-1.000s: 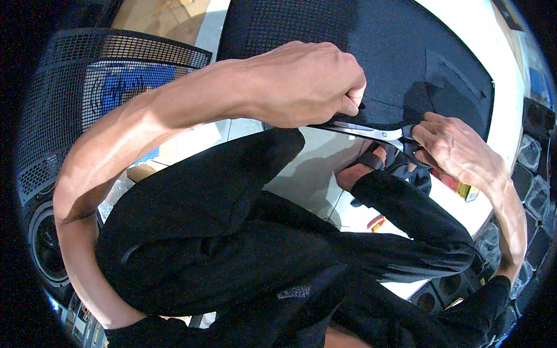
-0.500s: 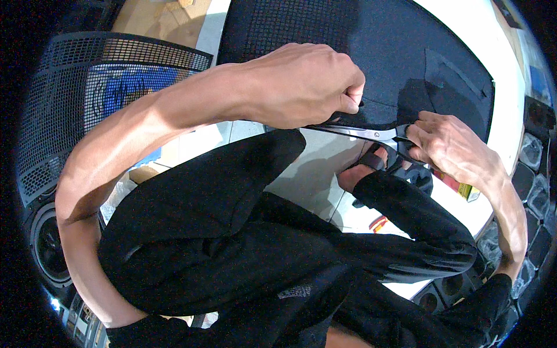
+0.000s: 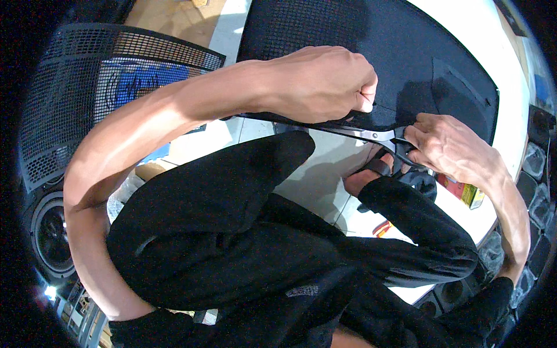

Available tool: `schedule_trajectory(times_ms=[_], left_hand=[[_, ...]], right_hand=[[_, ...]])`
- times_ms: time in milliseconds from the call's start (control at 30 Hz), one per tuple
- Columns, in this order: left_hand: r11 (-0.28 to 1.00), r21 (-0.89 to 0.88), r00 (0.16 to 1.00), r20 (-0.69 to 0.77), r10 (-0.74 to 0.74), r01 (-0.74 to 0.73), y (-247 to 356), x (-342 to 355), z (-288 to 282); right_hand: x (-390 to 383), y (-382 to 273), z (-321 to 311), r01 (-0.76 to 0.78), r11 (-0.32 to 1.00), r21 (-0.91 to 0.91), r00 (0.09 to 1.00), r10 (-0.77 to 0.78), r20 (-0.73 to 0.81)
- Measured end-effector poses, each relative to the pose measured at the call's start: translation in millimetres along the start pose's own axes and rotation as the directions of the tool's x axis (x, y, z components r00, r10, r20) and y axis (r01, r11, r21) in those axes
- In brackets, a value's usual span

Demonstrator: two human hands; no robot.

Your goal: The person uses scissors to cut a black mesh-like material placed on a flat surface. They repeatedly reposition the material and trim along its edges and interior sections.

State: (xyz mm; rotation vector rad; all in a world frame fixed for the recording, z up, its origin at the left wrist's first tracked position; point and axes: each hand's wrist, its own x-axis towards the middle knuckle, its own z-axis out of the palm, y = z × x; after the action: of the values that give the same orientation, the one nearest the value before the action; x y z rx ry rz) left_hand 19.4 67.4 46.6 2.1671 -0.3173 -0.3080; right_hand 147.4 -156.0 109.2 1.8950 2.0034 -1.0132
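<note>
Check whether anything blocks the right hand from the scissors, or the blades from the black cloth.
Nothing visible either way. The right hand is on the handles of the scissors; the blades lie along the edge of the black cloth. The left hand is closed just above them; the tips are unclear.

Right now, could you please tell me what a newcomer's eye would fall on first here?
Probably the silver-bladed scissors in the right hand, by the near edge of a large black panel. Next, the curled left hand at that same edge, in the upper centre of the picture. At the upper left, a black mesh sheet also stands out.
</note>
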Motion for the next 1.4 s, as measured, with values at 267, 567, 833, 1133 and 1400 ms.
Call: schedule_trajectory(times_ms=[267, 567, 833, 1133, 1400], left_hand=[[1.0, 0.006, 1.0, -0.015, -0.025, 0.025, 2, -1, 0], [0.988, 0.154, 0.997, 0.073, -0.036, 0.024, 8, -6, -45], [0.951, 0.27, 0.874, 0.414, -0.254, 0.149, 23, -15, -53], [0.931, 0.357, 0.904, 0.366, -0.221, 0.082, 21, -19, -50], [0.881, 0.472, 0.877, 0.403, -0.262, 0.046, 26, -12, -44]], right_hand=[[0, 1, 1, -0.021, 1.0, 0.023, 1.0, 0.021, -0.013], [-2, -9, 0, -0.034, 0.997, 0.07, 0.999, 0.037, -0.04], [-2, -3, 2, 0.011, 0.999, 0.053, 0.999, -0.008, -0.052], [-2, -7, -5, -0.044, 0.999, 0.016, 0.999, 0.043, 0.022], [-4, -6, -4, -0.009, 1.0, 0.01, 1.0, 0.009, -0.022]])
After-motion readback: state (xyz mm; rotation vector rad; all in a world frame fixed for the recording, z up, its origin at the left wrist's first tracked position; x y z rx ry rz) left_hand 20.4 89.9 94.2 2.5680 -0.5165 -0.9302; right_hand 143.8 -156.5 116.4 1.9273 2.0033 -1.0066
